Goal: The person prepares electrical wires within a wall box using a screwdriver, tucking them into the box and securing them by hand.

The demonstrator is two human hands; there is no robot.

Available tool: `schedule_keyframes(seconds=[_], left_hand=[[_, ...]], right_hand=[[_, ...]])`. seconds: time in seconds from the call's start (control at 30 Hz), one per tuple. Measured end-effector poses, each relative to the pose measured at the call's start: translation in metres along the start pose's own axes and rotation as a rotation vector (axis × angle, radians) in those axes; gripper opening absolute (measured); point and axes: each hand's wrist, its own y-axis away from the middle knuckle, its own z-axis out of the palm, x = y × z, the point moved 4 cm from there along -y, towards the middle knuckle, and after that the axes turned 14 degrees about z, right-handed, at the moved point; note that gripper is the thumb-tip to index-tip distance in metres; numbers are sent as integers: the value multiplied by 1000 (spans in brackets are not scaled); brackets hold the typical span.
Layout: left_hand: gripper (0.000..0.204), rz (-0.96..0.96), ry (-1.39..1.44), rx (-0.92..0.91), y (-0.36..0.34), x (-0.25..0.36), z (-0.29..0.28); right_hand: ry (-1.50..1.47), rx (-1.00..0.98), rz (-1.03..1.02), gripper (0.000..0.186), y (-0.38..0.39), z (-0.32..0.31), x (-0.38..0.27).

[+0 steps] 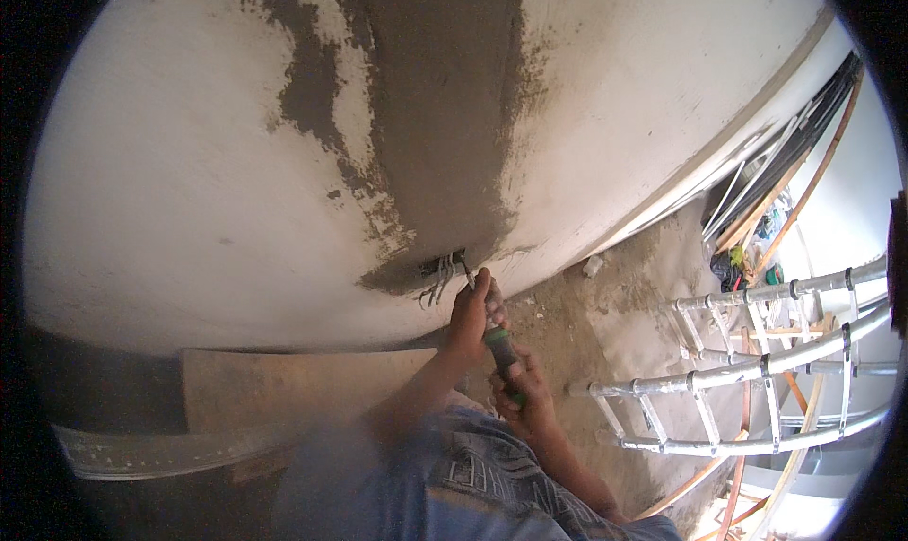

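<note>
A screwdriver (500,350) with a dark, green-banded handle slants up toward the wall. My right hand (532,401) is wrapped round its handle. Higher up, my left hand (471,319) is closed round the shaft, with the fingers near its tip end. That tip reaches the right edge of a small dark recessed box (458,256) in the wall; its exact contact is too small to tell. Several loose pale wires (437,284) hang out of the box. Around and above it runs a broad strip of grey plaster (435,115).
The white wall (170,163) spreads on both sides of the plaster. A wooden board (303,385) leans low at left. Metal ladders (757,371) lie or stand at right, with wooden poles among them. Behind are long pipes (790,153) and a heap of bags (733,267) on the dusty floor (615,323).
</note>
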Motion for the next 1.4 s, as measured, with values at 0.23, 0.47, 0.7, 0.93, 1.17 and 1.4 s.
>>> schedule_keyframes(seconds=[0.23, 0.47, 0.7, 0.93, 1.17, 1.4], left_hand=[[32, 9, -49, 26, -5, -1, -6], [33, 16, -48, -4, 0, 0, 2], [34, 4, -71, 18, -2, 1, -4], [34, -2, -14, 5, -2, -3, -2], [33, 16, -46, -9, 3, -4, -4], [27, 27, -30, 9, 5, -2, -4]], right_hand=[[817, 340, -541, 47, 7, 11, -23], [73, 168, 149, 50, 9, -7, 20], [801, 335, -511, 48, 8, 5, -8], [341, 196, -199, 54, 10, -2, 5], [93, 144, -207, 57, 11, 3, -3], [81, 110, 109, 55, 10, 0, 12]])
